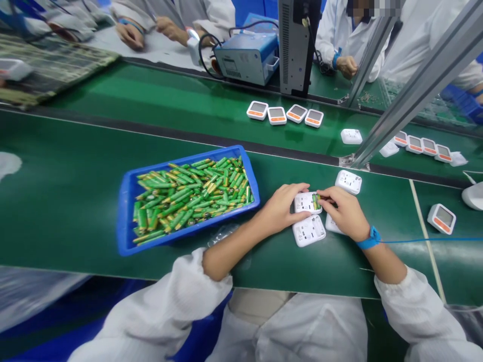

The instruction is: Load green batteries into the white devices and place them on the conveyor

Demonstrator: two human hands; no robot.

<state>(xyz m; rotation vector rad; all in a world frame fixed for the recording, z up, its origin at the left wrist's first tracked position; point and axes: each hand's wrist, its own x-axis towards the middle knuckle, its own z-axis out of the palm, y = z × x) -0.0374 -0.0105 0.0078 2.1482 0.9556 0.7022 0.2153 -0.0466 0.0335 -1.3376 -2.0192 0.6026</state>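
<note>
My left hand (282,207) grips a white battery-powered device (302,202) by its left side, thumb below and fingers above. Its back faces up, with green batteries (315,202) in the compartment. The fingertips of my right hand (346,213) are closed at the compartment's right end, pinching a battery mostly hidden by them. Just below lies a second white device (309,231), back up with its compartment showing. Partly covered by my right hand is another white device (332,225); one more (348,182) lies beyond it.
A blue tray (124,216) heaped with green-and-gold batteries (192,193) stands left of my hands. White devices with screens (276,115) line the green belt behind. A metal post (400,95) rises at right. A blue cord (411,240) runs from my right wristband. Co-workers sit opposite.
</note>
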